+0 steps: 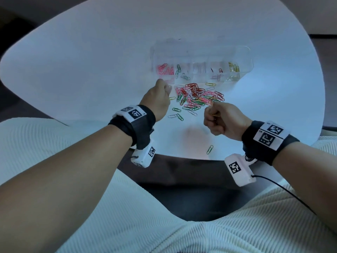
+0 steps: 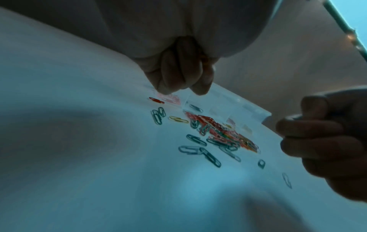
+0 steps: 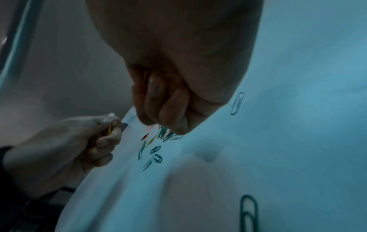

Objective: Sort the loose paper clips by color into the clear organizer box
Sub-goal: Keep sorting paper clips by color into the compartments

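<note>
The clear organizer box [image 1: 200, 55] stands at the table's far middle, its row of cells holding pink, green, white, red and yellow clips. A mixed pile of loose paper clips [image 1: 198, 96] lies just in front of it. My left hand [image 1: 164, 89] hovers at the box's front-left corner, fingers curled round yellow and red clips [image 3: 108, 130]. My right hand [image 1: 212, 114] is a fist at the pile's near-right edge and grips a yellow clip [image 1: 216, 115]. In the left wrist view the left hand [image 2: 184, 78] hangs over the pile [image 2: 222, 131].
Stray green and white clips [image 1: 177, 114] lie near the pile, and one green clip [image 1: 210, 149] sits close to the white table's [image 1: 91, 61] front edge. My lap in cream ribbed fabric [image 1: 127, 216] is below, with dark floor between.
</note>
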Tool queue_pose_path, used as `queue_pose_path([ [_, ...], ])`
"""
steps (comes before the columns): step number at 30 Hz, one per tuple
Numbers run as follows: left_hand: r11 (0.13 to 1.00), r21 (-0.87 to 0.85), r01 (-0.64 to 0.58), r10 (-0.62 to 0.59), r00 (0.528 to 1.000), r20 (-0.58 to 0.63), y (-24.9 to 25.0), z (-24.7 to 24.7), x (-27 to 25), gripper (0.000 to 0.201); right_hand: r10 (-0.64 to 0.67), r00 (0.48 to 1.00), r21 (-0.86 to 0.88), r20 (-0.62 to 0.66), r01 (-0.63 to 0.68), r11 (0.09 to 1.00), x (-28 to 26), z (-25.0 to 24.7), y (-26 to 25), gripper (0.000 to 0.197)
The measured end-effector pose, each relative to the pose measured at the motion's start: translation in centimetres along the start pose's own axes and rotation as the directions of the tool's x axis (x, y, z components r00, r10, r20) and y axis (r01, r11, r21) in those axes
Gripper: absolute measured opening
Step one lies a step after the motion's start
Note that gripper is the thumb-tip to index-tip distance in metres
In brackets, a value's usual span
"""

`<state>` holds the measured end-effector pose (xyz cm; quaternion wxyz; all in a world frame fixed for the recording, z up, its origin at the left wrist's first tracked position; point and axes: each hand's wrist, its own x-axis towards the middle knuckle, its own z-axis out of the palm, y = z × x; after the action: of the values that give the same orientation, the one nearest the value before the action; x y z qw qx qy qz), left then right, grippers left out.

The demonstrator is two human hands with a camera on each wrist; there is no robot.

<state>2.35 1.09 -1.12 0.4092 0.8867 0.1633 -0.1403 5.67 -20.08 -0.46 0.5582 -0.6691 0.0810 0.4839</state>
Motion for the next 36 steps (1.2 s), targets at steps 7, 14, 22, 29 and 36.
queue_pose_path([
  [7, 0.992, -0.099, 0.078, -0.077, 0.997, 0.015, 0.7, -0.8, 1.2, 0.027, -0.102, 0.965, -0.202, -0.242, 0.053, 0.978, 1.1, -0.8, 0.0, 0.018],
  [14, 0.937, 0.350, -0.012, 0.015, 1.000, -0.005, -0.4, -0.3, 2.7, 0.020, -0.439, 0.786, -0.778, -0.436, -0.083, 0.623, 3.4, -2.2, 0.9, 0.006],
  [22, 0.897, 0.442, 0.004, -0.011, 1.000, 0.013, -1.0, 0.0, 3.3, 0.015, -0.483, 0.785, -0.850, -0.388, -0.102, 0.517, 4.0, -3.8, 0.8, 0.014],
  [29, 0.895, 0.446, 0.006, -0.023, 0.999, 0.032, 0.2, 0.0, 2.6, 0.021, -0.455, 0.798, -0.855, -0.396, -0.140, 0.499, 3.6, -3.6, 0.8, 0.007],
  [36, 0.960, 0.278, -0.018, -0.035, 0.982, 0.185, 2.8, -0.5, 2.5, 0.030, -0.450, 0.820, -0.865, -0.355, -0.105, 0.491, 3.0, -3.2, 0.0, 0.020],
])
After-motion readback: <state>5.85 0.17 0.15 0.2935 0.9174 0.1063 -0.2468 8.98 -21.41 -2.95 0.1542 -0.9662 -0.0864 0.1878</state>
